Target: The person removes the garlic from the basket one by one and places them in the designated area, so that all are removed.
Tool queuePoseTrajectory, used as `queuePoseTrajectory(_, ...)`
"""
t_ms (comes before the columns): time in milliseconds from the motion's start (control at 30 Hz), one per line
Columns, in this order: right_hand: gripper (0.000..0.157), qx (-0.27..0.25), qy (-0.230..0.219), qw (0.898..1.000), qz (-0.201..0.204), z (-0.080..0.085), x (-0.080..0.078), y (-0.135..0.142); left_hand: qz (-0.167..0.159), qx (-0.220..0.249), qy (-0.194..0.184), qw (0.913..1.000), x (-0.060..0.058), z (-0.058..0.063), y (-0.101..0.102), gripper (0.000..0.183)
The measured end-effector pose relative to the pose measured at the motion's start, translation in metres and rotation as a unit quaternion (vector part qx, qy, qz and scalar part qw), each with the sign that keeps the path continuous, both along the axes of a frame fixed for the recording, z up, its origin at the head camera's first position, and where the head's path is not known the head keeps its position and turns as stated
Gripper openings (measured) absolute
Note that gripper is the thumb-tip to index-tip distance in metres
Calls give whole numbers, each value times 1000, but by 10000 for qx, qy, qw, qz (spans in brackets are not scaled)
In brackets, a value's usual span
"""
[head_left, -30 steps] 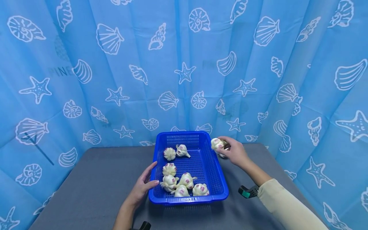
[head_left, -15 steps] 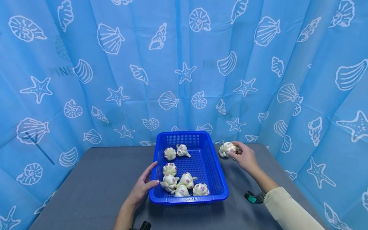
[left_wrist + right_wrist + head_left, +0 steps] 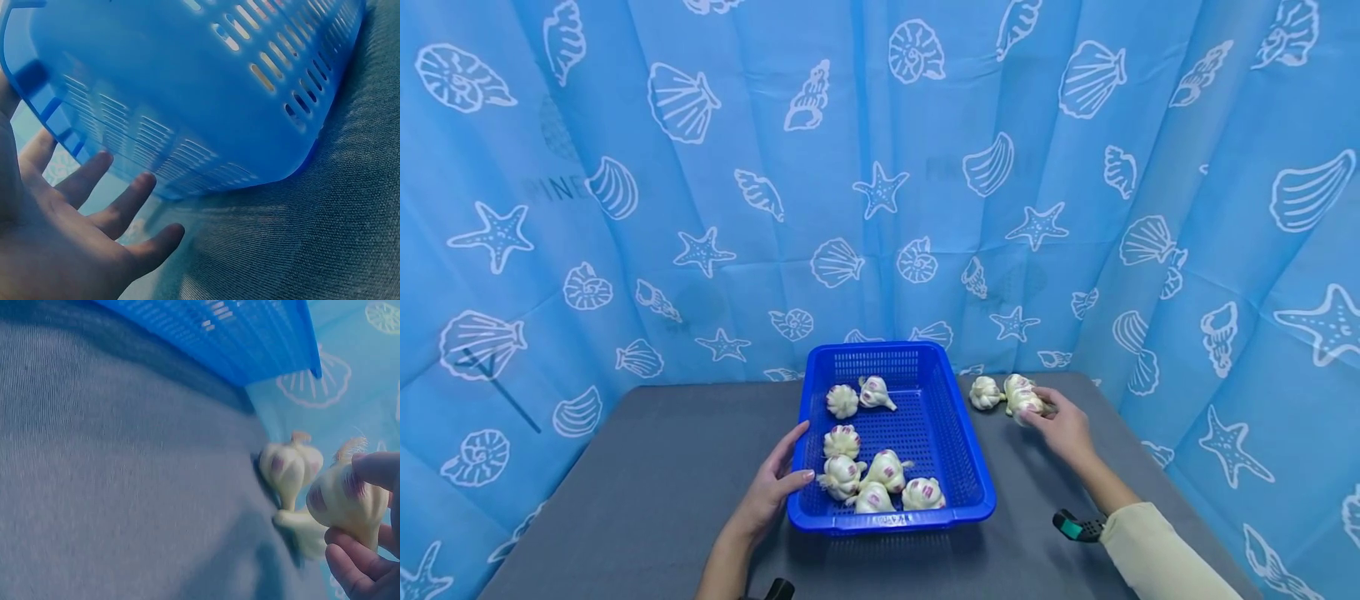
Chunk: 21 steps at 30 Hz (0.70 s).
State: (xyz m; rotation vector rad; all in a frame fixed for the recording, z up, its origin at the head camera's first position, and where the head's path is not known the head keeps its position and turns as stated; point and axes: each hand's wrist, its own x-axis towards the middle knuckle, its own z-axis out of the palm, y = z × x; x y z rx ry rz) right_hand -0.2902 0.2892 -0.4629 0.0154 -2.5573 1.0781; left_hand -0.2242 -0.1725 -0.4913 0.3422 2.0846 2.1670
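Observation:
My right hand [image 3: 1063, 429] pinches a garlic bulb [image 3: 350, 500] between thumb and fingers, close over the table to the right of the blue plastic basket [image 3: 951, 433]. Just beyond it, one garlic bulb [image 3: 986, 392] lies on the cloth. Another bulb [image 3: 303, 531] lies there too, partly behind the held one in the right wrist view. My left hand [image 3: 766, 483] grips the basket's left rim, thumb over the edge and the other fingers [image 3: 128, 203] spread outside below it. Several garlic bulbs [image 3: 923, 494] sit inside the basket, mostly along its left and near sides.
A grey cloth [image 3: 647, 492] covers the table. Blue curtains [image 3: 880, 275] with white shell and starfish prints hang behind the table and along both sides. The basket stands in the middle, its walls slotted.
My right hand has carried the garlic bulb rightward, away from the basket rim, and lowered it beside the other bulbs, which now show more. The left hand and basket stay put.

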Motion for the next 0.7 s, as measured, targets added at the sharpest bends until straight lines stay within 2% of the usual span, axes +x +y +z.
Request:
queuePoseTrajectory(300,47,51,-33,9998,-209,-13,-4,17,40,16,-10,10000,0,-1,0,68)
queuePoseTrajectory(700,49,-153,-363,9987,-329,-21,-11,31,74,28,-51,10000,-1,-2,0,67)
